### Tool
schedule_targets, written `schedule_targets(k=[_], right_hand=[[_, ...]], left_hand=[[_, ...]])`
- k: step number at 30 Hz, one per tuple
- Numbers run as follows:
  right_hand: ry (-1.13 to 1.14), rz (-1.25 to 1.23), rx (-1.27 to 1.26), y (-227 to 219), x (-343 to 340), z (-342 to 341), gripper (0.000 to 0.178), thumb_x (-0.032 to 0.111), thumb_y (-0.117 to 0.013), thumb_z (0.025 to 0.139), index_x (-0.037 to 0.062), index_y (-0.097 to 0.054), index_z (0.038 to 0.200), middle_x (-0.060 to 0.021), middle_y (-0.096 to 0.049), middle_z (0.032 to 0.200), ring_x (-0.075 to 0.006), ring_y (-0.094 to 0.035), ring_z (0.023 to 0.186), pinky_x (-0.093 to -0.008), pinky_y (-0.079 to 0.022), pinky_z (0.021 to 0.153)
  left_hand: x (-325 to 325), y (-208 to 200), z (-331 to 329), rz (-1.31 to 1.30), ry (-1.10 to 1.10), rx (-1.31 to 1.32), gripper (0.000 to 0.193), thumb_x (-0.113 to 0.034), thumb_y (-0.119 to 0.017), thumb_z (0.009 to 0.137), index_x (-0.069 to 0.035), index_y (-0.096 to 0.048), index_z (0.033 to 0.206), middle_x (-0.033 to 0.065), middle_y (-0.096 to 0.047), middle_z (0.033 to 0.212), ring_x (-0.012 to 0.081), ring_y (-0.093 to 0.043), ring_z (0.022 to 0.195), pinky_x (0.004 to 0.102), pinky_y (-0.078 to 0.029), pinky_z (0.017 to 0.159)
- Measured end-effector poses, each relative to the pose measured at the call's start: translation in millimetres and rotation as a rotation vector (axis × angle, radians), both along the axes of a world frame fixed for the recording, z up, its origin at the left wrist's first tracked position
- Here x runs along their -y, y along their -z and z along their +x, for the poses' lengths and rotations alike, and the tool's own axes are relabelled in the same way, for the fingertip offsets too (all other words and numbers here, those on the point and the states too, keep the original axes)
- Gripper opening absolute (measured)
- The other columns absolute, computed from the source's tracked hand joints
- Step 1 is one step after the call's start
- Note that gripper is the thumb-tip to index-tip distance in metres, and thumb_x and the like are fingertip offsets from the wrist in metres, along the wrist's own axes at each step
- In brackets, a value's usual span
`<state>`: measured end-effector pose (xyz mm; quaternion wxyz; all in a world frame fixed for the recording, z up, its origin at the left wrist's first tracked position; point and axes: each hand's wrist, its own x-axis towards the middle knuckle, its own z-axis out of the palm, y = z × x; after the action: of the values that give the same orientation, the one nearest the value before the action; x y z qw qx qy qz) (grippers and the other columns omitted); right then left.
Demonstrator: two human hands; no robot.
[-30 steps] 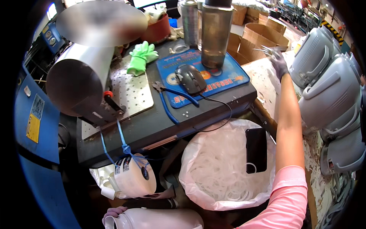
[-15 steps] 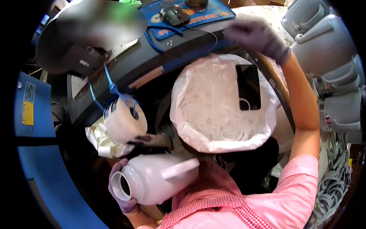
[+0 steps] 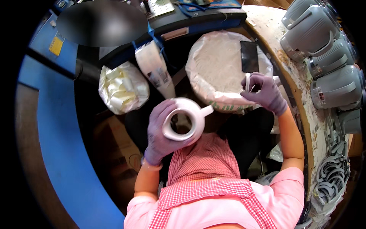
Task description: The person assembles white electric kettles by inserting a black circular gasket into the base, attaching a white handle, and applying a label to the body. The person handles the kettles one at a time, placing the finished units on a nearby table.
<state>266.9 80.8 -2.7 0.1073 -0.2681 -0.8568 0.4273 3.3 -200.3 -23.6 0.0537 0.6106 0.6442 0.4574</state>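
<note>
My left hand (image 3: 155, 133), in a greyish-purple glove, is wrapped round the side of a white jug (image 3: 199, 121). The jug's round mouth faces up and its handle points right. My right hand (image 3: 268, 93), gloved alike, pinches a thin white ring (image 3: 248, 81) between thumb and fingers. It hovers over the near right edge of a container lined with a white plastic bag (image 3: 233, 98). Pale rings (image 3: 217, 61) fill this container, though they look blurred now. On top of them, at the right, lies a black phone (image 3: 249, 57).
Several grey jugs (image 3: 337, 87) line the worn bench at right, with grey handles (image 3: 328, 179) heaped below. Ahead, a label roll (image 3: 149, 57) hangs from the dark desk (image 3: 183, 23) by blue string. Left of it sits a bag of pale strips (image 3: 121, 89). A blue panel (image 3: 57, 133) curves along the left.
The jug has turned from lying on its side to mouth-up and moved right with my left hand. My right hand came down from the bench edge to the bag and now holds a ring.
</note>
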Motion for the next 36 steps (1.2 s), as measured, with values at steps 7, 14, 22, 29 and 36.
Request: schedule_targets(k=[7,14,22,29,36], right_hand=[[-0.375,0.130,-0.336,-60,122,-58,0.036,0.006,-0.071,0.092,0.0057,-0.068,0.128,-0.0177,-0.070,0.123,-0.0339,-0.071,0.109,-0.0392,-0.055,0.093],[-0.517,0.710,0.226,-50,148,-83,0.020,0.017,-0.070,0.086,0.0125,-0.071,0.105,-0.0110,-0.073,0.101,-0.0310,-0.075,0.089,-0.0428,-0.060,0.074],[-0.651,0.826,0.105,-67,145,-74,0.018,0.013,-0.062,0.090,0.0097,-0.066,0.107,-0.0072,-0.072,0.084,-0.0274,-0.076,0.075,-0.0392,-0.059,0.061],[-0.711,0.523,-0.070,-113,160,-40,0.042,0.019,-0.065,0.091,0.0030,-0.060,0.130,-0.0163,-0.070,0.115,-0.0346,-0.069,0.110,-0.0483,-0.050,0.101],[-0.213,0.366,-0.651,-147,89,-49,0.046,0.018,-0.065,0.097,-0.0045,-0.059,0.137,-0.0209,-0.063,0.136,-0.0298,-0.057,0.132,-0.0428,-0.043,0.112]], left_hand=[[-13,-7,33,0.221,-0.079,-0.177,0.079,-0.032,-0.096,0.061,0.000,-0.063,0.124,0.0194,-0.065,0.126,0.0374,-0.065,0.112,0.0470,-0.051,0.098],[-9,-15,51,0.237,-0.186,-0.234,0.077,-0.038,-0.093,0.060,0.000,-0.067,0.122,0.0185,-0.068,0.124,0.0379,-0.065,0.116,0.0497,-0.049,0.103],[-2,-20,51,0.276,-0.135,-0.223,0.083,-0.039,-0.096,0.057,-0.001,-0.066,0.125,0.0175,-0.067,0.128,0.0377,-0.063,0.120,0.0493,-0.048,0.104],[19,-54,40,0.258,-0.161,-0.279,0.083,-0.048,-0.093,0.062,-0.003,-0.066,0.126,0.0124,-0.067,0.128,0.0332,-0.060,0.120,0.0494,-0.043,0.107],[70,-12,4,0.208,-0.277,-0.234,0.114,-0.019,-0.091,0.061,0.002,-0.030,0.155,0.0296,-0.053,0.140,0.0448,-0.060,0.123,0.0477,-0.052,0.105]])
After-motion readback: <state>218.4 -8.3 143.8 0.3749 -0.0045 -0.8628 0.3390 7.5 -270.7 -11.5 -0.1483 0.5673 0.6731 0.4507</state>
